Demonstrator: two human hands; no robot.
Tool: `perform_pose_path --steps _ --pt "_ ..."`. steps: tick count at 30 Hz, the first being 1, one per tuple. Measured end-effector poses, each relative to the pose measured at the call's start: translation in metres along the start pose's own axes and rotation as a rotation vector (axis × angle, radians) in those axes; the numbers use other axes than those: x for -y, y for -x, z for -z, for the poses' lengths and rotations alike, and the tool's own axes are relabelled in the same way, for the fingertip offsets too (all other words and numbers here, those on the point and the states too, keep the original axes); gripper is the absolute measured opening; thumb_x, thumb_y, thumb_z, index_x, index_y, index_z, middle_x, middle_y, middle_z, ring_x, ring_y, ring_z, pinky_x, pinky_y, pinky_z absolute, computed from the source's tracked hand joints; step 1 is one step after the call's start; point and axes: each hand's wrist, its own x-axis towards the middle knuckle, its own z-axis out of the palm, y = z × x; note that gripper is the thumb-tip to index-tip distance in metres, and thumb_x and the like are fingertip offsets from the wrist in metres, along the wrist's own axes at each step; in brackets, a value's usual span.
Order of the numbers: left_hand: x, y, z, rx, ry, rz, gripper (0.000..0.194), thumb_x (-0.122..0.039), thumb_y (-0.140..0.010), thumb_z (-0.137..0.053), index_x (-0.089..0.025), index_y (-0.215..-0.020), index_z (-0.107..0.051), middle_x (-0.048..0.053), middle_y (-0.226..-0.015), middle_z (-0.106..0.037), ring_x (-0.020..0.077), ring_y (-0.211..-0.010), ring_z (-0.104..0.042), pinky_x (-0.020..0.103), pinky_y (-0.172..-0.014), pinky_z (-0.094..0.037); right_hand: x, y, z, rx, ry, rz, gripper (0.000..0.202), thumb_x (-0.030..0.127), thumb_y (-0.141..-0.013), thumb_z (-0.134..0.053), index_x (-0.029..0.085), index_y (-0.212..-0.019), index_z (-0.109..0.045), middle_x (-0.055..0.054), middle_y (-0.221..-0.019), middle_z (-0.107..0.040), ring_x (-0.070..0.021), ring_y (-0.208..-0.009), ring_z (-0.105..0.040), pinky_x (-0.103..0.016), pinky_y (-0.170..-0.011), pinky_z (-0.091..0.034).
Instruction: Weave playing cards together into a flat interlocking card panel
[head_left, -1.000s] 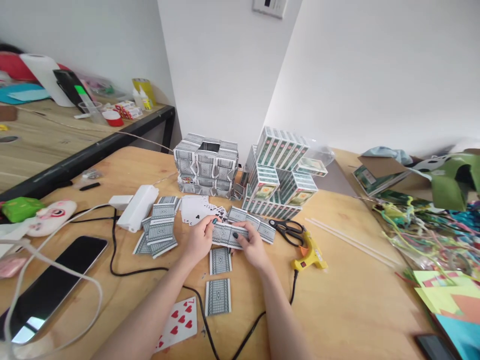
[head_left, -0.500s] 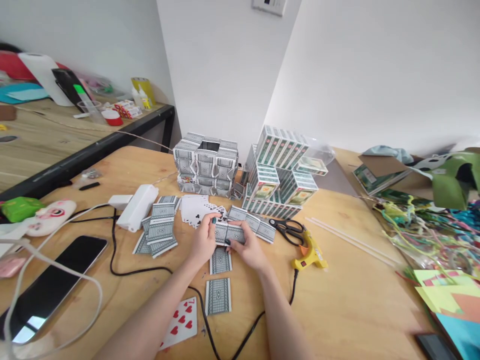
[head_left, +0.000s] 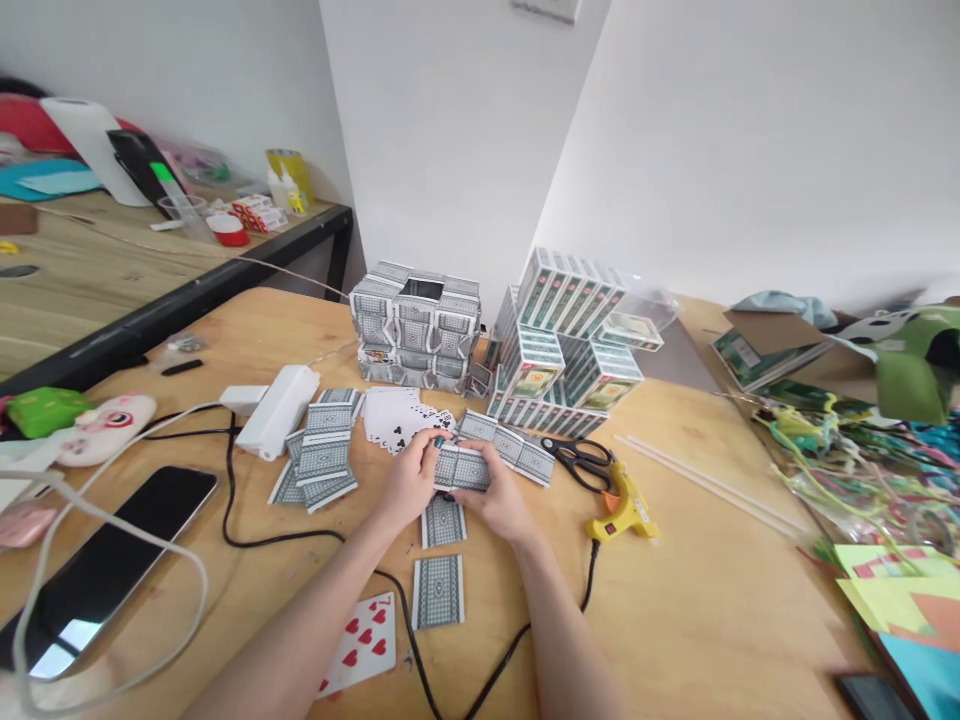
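Between my two hands is a piece of joined playing cards (head_left: 459, 467), patterned backs facing me. My left hand (head_left: 409, 478) pinches its left end, and my right hand (head_left: 499, 490) grips the right end with the thumb below. Two folded cards lie on the table under and in front of it, the nearer card (head_left: 438, 592) fully visible. Just beyond my fingers are face-up cards (head_left: 394, 415) in a fanned pile and a joined row of cards (head_left: 517, 450). To the left sits a stack of folded cards (head_left: 324, 458). A seven of hearts (head_left: 367, 640) lies near my left forearm.
A box-like card structure (head_left: 416, 325) stands at the back, beside stacked card packs (head_left: 562, 345). Scissors (head_left: 581, 460), a yellow glue gun (head_left: 622, 505) and glue sticks (head_left: 697, 480) lie right. Its black cable (head_left: 411, 625) crosses the front. A power strip (head_left: 277, 412) and tablet (head_left: 112, 565) are left.
My hands stay on the joined cards, with the fingers shifted slightly and the right thumb moved lower. The whole view has shifted a little; the other things look the same.
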Motion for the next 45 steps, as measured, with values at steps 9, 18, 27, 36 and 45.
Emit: perform_pose_path --steps 9,18,27,36,45 --pt "0.0 0.0 0.001 0.009 0.016 0.015 0.03 -0.022 -0.087 -0.036 -0.021 -0.114 -0.049 0.006 -0.105 -0.06 0.0165 -0.082 -0.059 0.029 -0.072 -0.048 0.002 0.0 -0.006 -0.034 -0.238 -0.098 0.049 0.018 -0.064 -0.066 0.026 -0.111 -0.052 -0.003 -0.114 -0.053 -0.0137 -0.064 -0.06 -0.033 -0.066 -0.054" --pt "0.005 -0.011 0.018 -0.181 0.154 0.154 0.043 -0.044 -0.091 -0.024 -0.019 -0.104 -0.055 0.004 -0.075 -0.064 0.0156 -0.053 -0.056 0.029 -0.05 -0.045 -0.004 -0.005 -0.003 -0.182 -0.474 -0.098 0.045 0.022 -0.066 -0.066 0.026 -0.11 -0.054 -0.003 -0.11 -0.056 -0.019 -0.087 -0.058 -0.032 -0.066 -0.055" --pt "0.008 -0.009 0.018 -0.138 -0.725 -0.156 0.043 -0.038 -0.073 -0.062 -0.019 -0.111 -0.059 0.012 -0.114 -0.056 0.0333 -0.103 -0.045 0.046 -0.087 -0.036 -0.015 -0.011 0.009 -0.494 -0.746 -0.165 0.03 0.022 -0.059 -0.073 0.022 -0.086 -0.061 0.001 -0.084 -0.067 -0.0131 -0.07 -0.06 -0.025 -0.064 -0.047" --pt "0.012 -0.009 0.017 -0.131 -0.744 -0.109 0.038 -0.038 -0.074 -0.062 -0.018 -0.106 -0.059 0.009 -0.107 -0.058 0.0301 -0.1 -0.047 0.042 -0.083 -0.036 -0.012 -0.01 0.016 -0.57 -0.95 -0.225 0.021 0.017 -0.06 -0.069 0.023 -0.079 -0.063 0.005 -0.079 -0.066 -0.0097 -0.063 -0.058 -0.021 -0.056 -0.046" --pt "0.015 -0.012 0.017 -0.302 -0.626 -0.137 0.046 -0.037 -0.067 -0.068 -0.016 -0.105 -0.054 0.011 -0.102 -0.059 0.0299 -0.098 -0.05 0.042 -0.086 -0.039 -0.013 -0.013 0.009 -0.473 -0.979 -0.312 0.013 0.021 -0.064 -0.07 0.019 -0.077 -0.066 0.0 -0.081 -0.069 -0.0142 -0.072 -0.062 -0.027 -0.066 -0.051"
